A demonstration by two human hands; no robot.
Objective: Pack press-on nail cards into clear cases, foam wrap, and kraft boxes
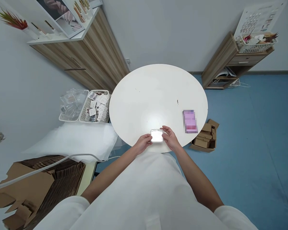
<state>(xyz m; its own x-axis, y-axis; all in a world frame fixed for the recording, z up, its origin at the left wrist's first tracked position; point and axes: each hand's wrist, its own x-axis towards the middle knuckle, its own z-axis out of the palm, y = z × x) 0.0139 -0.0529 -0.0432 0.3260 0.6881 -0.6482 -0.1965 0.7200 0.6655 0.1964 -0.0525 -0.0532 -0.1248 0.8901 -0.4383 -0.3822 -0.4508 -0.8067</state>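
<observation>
A small white rectangular case with a clear rim (156, 136) is between my two hands, just over the near edge of the round white table (156, 86). My left hand (143, 143) pinches its left side with thumb and fingers. On the other side, my right hand (170, 137) grips the right edge, its index finger curled at the upper right corner. What the case contains, if anything, cannot be made out. To the right on the table lies a pixelated pink-purple rectangle, perhaps a phone (190, 121).
White baskets stand left of the table, one with printed cards (97, 107), one with clear plastic packaging (73, 103). Flattened cardboard boxes (38, 182) are stacked lower left, crossed by a white cable (84, 155). An open carton (206, 137) sits on the floor at right. Wooden cabinets (103, 41) stand behind.
</observation>
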